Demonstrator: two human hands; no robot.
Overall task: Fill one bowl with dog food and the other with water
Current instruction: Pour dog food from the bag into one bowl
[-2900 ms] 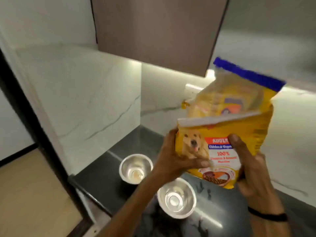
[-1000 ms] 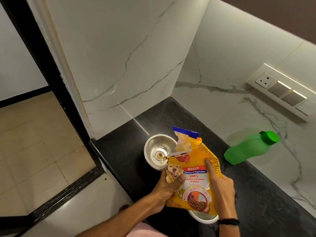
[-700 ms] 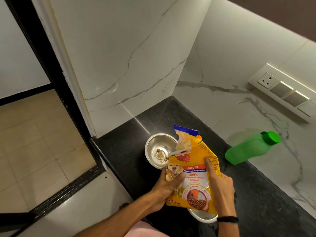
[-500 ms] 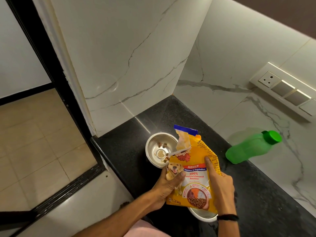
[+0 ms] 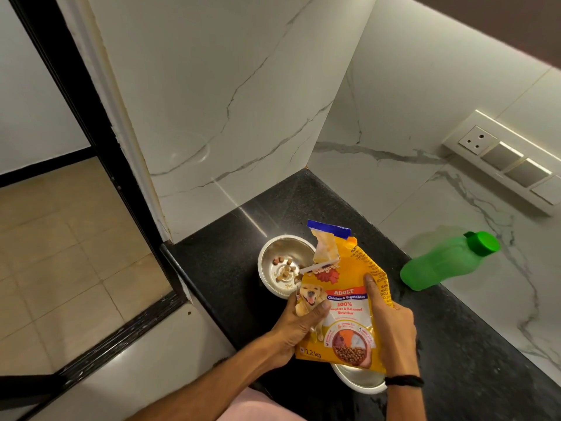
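A yellow dog food bag (image 5: 346, 302) with a torn blue top is tilted toward the far steel bowl (image 5: 274, 265). My left hand (image 5: 299, 328) grips the bag's left edge and my right hand (image 5: 391, 326) grips its right side. Several brown kibble pieces (image 5: 285, 268) lie in that far bowl. A second steel bowl (image 5: 358, 381) sits nearer me, mostly hidden under the bag. A green water bottle (image 5: 446, 264) with a green cap leans against the wall at the right.
The black granite counter (image 5: 218, 268) ends in an edge on the left, with tiled floor below. White marble walls enclose the corner behind the bowls. A switch and socket panel (image 5: 504, 159) is mounted on the right wall.
The bag came down from in front of the camera to the far bowl and tilted. Kibble has dropped into that bowl, more now than half a second ago.
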